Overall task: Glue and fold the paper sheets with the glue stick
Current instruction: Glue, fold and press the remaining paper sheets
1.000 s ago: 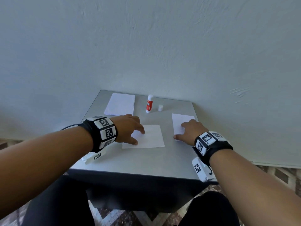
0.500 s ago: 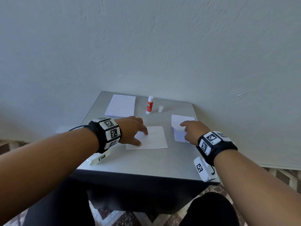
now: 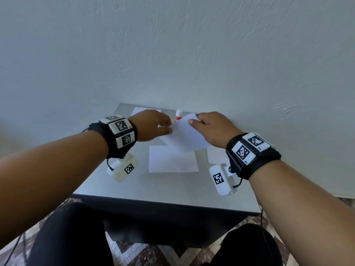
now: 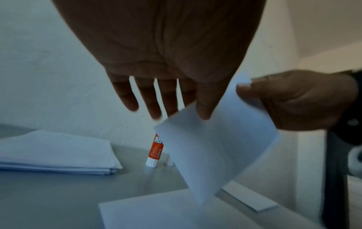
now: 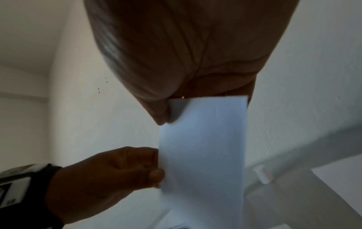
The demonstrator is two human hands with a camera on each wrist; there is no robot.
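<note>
A small white paper sheet (image 3: 184, 138) hangs in the air above the grey table (image 3: 172, 187), slightly bent. My right hand (image 3: 194, 120) pinches its top corner between thumb and fingers. My left hand (image 3: 167, 128) takes its left edge, thumb (image 4: 203, 111) on the front and fingers behind. In the right wrist view the left hand (image 5: 121, 170) meets the sheet (image 5: 203, 147) at its edge. A larger flat sheet (image 3: 172, 160) lies on the table under the hands. The red-and-white glue stick (image 3: 178, 116) stands uncapped at the back, against the wall.
A stack of white paper (image 4: 54, 153) lies at the table's back left. The white glue cap (image 5: 262, 173) stands beside the glue stick (image 4: 155, 148). More white paper (image 3: 216, 156) lies at the right under my right wrist. The wall rises directly behind the table.
My right hand lifted the small sheet off the right-hand paper and brought it up toward the middle. My left hand left the flat sheet and rose to the lifted sheet's edge.
</note>
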